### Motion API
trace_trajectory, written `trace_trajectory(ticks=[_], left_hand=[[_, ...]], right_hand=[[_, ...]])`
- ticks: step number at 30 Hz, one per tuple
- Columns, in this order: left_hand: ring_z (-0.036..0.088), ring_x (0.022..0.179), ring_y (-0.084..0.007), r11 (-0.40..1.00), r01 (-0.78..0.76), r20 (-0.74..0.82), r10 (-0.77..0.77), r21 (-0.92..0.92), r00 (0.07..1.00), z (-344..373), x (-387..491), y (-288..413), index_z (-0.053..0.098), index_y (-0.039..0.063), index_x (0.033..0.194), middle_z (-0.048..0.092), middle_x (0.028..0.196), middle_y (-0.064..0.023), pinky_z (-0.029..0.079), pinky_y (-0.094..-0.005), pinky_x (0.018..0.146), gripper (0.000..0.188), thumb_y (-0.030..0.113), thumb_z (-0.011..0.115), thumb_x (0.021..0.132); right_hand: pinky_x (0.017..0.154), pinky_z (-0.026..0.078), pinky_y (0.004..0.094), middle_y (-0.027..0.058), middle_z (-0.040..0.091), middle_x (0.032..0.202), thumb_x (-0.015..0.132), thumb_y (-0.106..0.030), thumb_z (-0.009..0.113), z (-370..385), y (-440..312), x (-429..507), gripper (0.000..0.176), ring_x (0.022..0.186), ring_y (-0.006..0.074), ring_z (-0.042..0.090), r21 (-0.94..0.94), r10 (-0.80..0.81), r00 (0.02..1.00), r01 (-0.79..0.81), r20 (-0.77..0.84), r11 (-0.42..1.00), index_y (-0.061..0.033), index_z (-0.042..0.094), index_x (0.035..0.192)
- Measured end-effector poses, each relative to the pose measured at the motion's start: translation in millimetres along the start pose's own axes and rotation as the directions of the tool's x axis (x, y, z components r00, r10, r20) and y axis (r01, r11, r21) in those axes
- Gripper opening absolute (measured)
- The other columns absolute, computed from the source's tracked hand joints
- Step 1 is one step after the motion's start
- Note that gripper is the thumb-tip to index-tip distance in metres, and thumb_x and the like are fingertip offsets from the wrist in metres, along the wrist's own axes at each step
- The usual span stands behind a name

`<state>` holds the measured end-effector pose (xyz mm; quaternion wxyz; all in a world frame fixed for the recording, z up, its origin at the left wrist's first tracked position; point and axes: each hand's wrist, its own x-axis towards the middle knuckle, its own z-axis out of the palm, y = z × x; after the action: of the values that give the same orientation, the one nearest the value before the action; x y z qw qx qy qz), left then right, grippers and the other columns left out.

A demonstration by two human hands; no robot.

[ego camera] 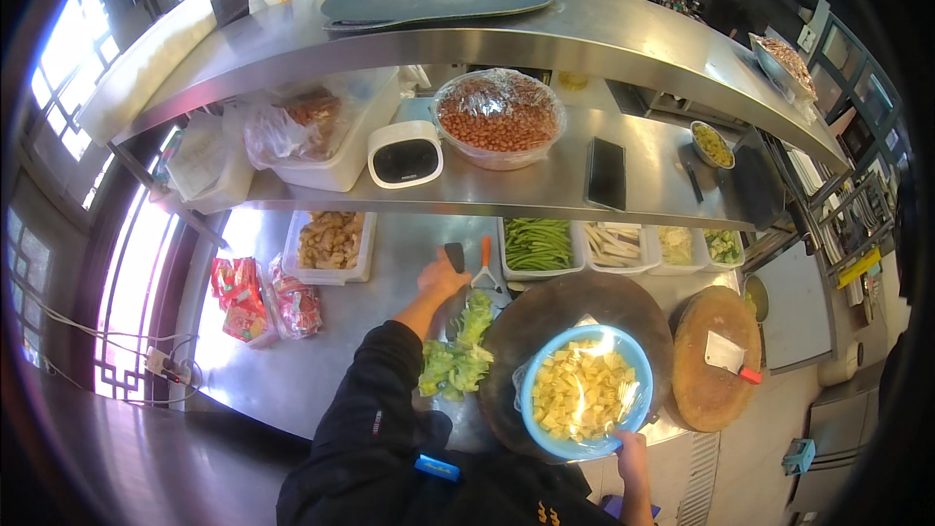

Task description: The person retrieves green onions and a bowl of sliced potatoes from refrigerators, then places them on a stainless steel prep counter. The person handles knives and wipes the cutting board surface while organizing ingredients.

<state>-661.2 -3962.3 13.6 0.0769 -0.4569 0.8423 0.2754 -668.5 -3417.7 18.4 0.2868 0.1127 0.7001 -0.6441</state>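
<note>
My left hand is stretched across the steel worktop to a black-handled tool, touching it. The wrist partly covers that tool, so a firm grip cannot be made out. Just right of it lies a peeler with an orange handle. My right hand grips the near rim of a light blue bowl. Yellow diced pieces, apparently potato, fill the bowl under shiny clear film. Beneath the bowl is a round dark board. Green leafy trimmings lie between my left forearm and the board.
A cleaver rests on a round wooden chopping block at right. Tubs of green beans and pale strips line the back. Beans in a film-covered bowl and a phone occupy the steel shelf. Red packets lie left.
</note>
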Motion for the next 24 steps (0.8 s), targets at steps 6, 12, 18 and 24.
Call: trace_trajectory(ticks=[6, 12, 18, 24], left_hand=[[0.061, 0.107, -0.0356, 0.868, 0.235, -0.062, -0.290, -0.436, 0.955, -5.3, -14.9, -36.6, 0.029, -0.001, 0.136, 0.062, 0.115, -0.0234, 0.049, -0.0407, 0.091, 0.094, 0.047, 0.071, 0.068], [0.060, 0.108, -0.0360, 0.777, 0.273, -0.234, -0.470, -0.567, 0.851, 35.7, -2.9, -88.6, 0.034, -0.008, 0.129, 0.059, 0.116, -0.0275, 0.048, -0.0412, 0.092, 0.091, 0.047, 0.072, 0.067], [0.059, 0.111, -0.0356, 0.932, 0.281, -0.178, -0.324, -0.227, 0.929, 12.6, -6.7, -81.3, 0.033, -0.015, 0.131, 0.058, 0.120, -0.0280, 0.047, -0.0414, 0.094, 0.099, 0.060, 0.065, 0.074], [0.055, 0.110, -0.0314, 0.847, -0.308, -0.083, 0.378, 0.433, 0.922, -32.6, -48.3, -64.3, 0.063, 0.011, 0.111, 0.060, 0.113, -0.0117, 0.047, -0.0405, 0.091, 0.039, 0.022, 0.066, 0.073]], right_hand=[[0.055, 0.038, 0.0232, -0.0005, 0.055, 0.065, 0.077, -0.008, 0.061, 0.5, 5.9, -1.4, 0.014, 0.058, 0.0093, 0.049, 0.037, -0.094, 0.994, 0.096, -0.048, 0.995, -0.0029, 0.060, 0.065], [0.053, 0.036, 0.0232, -0.0020, 0.054, 0.062, 0.078, -0.013, 0.060, -3.0, 5.5, -0.2, 0.017, 0.055, 0.0080, 0.047, -0.075, -0.125, 0.992, 0.125, -0.004, 0.989, -0.0028, 0.061, 0.064], [0.061, 0.043, 0.0253, 0.0028, 0.064, 0.070, 0.079, -0.015, 0.061, -6.8, 4.3, -2.1, 0.020, 0.064, 0.0106, 0.056, -0.110, -0.130, 0.991, 0.127, -0.017, 0.986, 0.0032, 0.069, 0.077], [0.066, 0.046, 0.0245, 0.0036, 0.067, 0.075, 0.082, -0.014, 0.062, -0.2, -10.7, -13.5, 0.020, 0.068, 0.0108, 0.059, -0.082, -0.093, 0.996, 0.093, 0.008, 0.992, 0.0043, 0.071, 0.085]])
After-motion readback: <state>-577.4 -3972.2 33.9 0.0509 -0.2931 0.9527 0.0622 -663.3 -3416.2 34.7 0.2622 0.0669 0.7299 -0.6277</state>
